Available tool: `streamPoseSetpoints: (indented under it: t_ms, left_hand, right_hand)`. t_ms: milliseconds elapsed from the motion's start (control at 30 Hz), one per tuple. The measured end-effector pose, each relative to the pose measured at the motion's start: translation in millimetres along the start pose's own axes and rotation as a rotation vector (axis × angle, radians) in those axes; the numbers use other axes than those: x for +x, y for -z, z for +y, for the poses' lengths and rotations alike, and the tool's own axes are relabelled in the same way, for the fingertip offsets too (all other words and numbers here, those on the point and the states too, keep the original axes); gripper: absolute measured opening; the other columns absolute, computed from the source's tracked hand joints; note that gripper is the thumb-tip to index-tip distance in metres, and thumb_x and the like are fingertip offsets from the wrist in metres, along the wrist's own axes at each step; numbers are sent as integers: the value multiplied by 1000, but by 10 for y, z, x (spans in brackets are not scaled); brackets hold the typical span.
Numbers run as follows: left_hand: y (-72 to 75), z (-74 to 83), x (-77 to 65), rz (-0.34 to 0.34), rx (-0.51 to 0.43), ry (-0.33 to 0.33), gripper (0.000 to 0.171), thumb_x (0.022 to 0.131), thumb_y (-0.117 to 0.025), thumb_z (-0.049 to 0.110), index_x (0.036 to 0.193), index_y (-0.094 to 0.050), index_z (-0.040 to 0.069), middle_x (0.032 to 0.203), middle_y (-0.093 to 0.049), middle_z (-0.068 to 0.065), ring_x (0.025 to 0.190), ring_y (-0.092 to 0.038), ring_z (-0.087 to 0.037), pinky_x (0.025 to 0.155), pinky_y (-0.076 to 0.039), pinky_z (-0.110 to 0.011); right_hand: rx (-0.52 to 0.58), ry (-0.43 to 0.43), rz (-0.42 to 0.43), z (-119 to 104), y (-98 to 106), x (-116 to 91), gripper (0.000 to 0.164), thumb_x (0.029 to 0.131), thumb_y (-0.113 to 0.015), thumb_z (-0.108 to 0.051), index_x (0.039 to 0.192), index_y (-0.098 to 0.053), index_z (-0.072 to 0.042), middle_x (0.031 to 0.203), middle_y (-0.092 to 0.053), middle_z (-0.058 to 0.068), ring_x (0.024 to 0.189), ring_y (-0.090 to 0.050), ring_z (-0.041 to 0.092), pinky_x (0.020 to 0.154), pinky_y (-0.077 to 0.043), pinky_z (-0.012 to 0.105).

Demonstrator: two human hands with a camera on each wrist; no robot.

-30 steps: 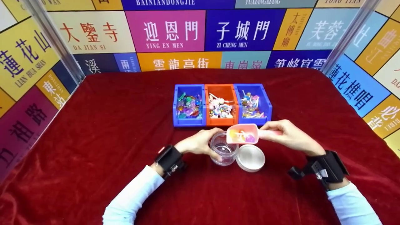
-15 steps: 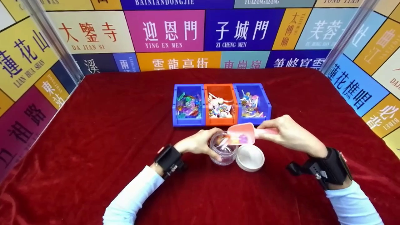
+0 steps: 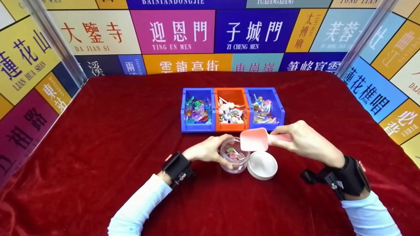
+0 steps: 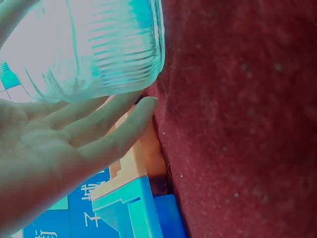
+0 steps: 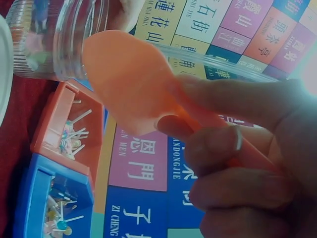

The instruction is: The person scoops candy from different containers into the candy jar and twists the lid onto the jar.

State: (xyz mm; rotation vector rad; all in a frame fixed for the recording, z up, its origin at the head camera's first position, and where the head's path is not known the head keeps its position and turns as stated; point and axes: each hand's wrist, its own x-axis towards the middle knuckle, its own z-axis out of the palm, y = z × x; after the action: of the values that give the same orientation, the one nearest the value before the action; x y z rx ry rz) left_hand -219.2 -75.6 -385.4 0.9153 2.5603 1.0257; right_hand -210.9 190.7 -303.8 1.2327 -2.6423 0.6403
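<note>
My left hand (image 3: 210, 151) curls round a clear ribbed jar (image 3: 235, 165) on the red cloth, thumb on the near side and fingers behind. Several small colored charms or candies (image 3: 233, 153), some with white sticks, lie inside it. In the left wrist view the jar (image 4: 114, 54) rests against the fingers. With my right hand (image 3: 303, 142) I grip a pink scoop (image 3: 254, 140) by its handle, tilted over the right side of the jar's mouth. Its bowl shows bare. The right wrist view has the fingers wrapped round the handle of the scoop (image 5: 129, 79).
A white lid (image 3: 263, 165) lies just right of the jar. Behind stand three joined bins: a left blue bin (image 3: 198, 127), an orange bin (image 3: 232, 127) and a right blue bin (image 3: 267, 126), each holding small pieces. Printed panels (image 3: 174, 32) rise beyond the cloth (image 3: 131, 114).
The scoop has tipped over toward the jar, and the colored pieces it carried have dropped into the jar. My left hand has stayed in place on the jar.
</note>
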Motion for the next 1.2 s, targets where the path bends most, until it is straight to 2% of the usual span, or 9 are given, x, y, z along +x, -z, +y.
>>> streamPoseSetpoints:
  t_ms: [267, 700, 833, 967, 1067, 1133, 1200]
  left_hand:
    - [9, 10, -8, 0, 20, -21, 78, 61, -81, 30, 125, -43, 6, 115, -58, -10, 104, -54, -20, 91, -41, -27]
    - [12, 5, -14, 0, 55, -35, 80, 63, -80, 32, 128, -41, 6, 119, -55, -10, 106, -53, -20, 93, -40, -27]
    - [22, 0, -28, -8, 65, -36, 81, 63, -79, 34, 128, -41, 5, 120, -54, -10, 107, -52, -20, 93, -40, -28]
    - [79, -36, -44, -5, -11, -71, 76, 68, -76, 31, 127, -41, -1, 119, -55, -15, 107, -53, -24, 91, -42, -33]
    - [151, -78, -60, 53, -105, -94, 64, 74, -71, 27, 123, -45, -4, 116, -56, -19, 104, -55, -26, 87, -45, -35]
    - [204, -106, -69, 155, -125, -101, 51, 79, -67, 25, 118, -50, -5, 111, -58, -18, 100, -57, -24, 85, -47, -32]
    - [254, -139, -77, 295, -118, -96, 39, 83, -63, 22, 112, -55, -4, 105, -61, -16, 94, -59, -23, 82, -48, -31]
  right_hand:
    - [26, -18, -29, 102, -51, -29, 13, 80, -66, -26, 82, -68, -13, 63, -57, -13, 52, -44, 2, 49, -36, 16]
    - [77, -16, -64, 206, -144, -65, 10, 82, -64, -25, 83, -68, -17, 62, -52, -16, 54, -43, 1, 49, -34, 15]
    - [127, -42, -70, 239, -169, -79, 10, 82, -64, -25, 85, -68, -16, 68, -58, -15, 59, -47, 2, 54, -38, 15]
    - [156, -85, -13, 282, -165, -79, 10, 81, -66, -22, 87, -68, -14, 73, -61, -12, 64, -51, 3, 59, -40, 15]
    - [127, -118, 64, 307, -147, -39, 12, 81, -66, -21, 88, -69, -11, 74, -63, -7, 65, -51, 6, 61, -40, 15]
    - [97, -138, 105, 318, -141, 12, 14, 82, -65, -21, 88, -69, -9, 75, -64, -4, 65, -51, 7, 61, -39, 16]
    - [72, -151, 129, 324, -141, 79, 16, 83, -63, -22, 88, -69, -8, 74, -64, -2, 64, -51, 9, 60, -39, 17]
